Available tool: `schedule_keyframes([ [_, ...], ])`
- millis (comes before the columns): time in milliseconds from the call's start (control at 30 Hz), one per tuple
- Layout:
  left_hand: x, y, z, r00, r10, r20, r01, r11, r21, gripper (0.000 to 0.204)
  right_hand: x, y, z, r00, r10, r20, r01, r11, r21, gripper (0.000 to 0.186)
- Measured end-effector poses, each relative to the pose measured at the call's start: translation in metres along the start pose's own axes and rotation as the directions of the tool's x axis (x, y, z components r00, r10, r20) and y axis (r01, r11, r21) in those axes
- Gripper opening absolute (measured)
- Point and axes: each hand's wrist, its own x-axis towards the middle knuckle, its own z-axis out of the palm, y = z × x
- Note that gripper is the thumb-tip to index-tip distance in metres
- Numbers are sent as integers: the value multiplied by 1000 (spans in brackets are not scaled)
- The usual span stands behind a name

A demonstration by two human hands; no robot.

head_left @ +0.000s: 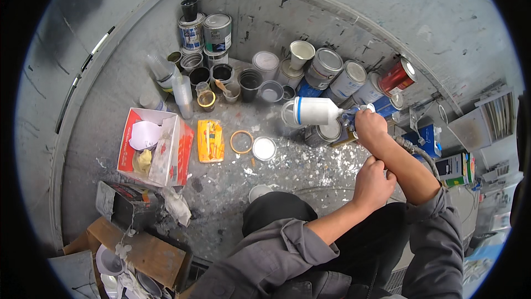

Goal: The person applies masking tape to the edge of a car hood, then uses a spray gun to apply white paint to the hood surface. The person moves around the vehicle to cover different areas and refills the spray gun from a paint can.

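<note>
My right hand [369, 127] is closed round the handle of a spray gun [348, 117], right of the middle. The gun's cup [318, 112], pale with a blue ring, lies sideways and points left. A hose [417, 151] runs behind my right forearm. Below that wrist my left hand [375, 184] is closed, its thumb and fingers pressed together beside the forearm. What it grips, if anything, is hidden. Beneath the gun, a paint can [323, 133] stands on the paint-spattered surface. Nearer the middle lie a round white lid [264, 148] and a yellow ring [241, 142].
Paint cans [325, 66] and dark mixing cups [250, 82] line the back wall. A yellow packet [211, 141] lies left of the ring, beside a red-and-white box [182, 155]. At lower left stands a cardboard box [149, 252] with used cups. Blue containers [426, 139] stand at right.
</note>
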Motion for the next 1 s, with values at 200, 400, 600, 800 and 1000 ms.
schedule_keyframes([
  [200,0,1,0,1000,8,-20,-7,1000,16,15,1,0,1,999,10,-41,-9,1000,24,23],
  [400,1,2,-3,1000,-10,9,9,1000,22,16,-1,0,-2,999,39,-29,-39,999,31,27],
  [600,2,4,-3,996,-33,78,28,998,61,19,-1,8,3,999,34,-30,-33,999,20,26],
  [800,23,25,-95,687,83,722,-358,903,237,26,-20,15,20,998,48,34,-52,991,125,23],
  [1000,20,-103,-288,841,-477,253,513,853,-96,26,-29,30,29,997,55,59,-67,973,222,23],
])
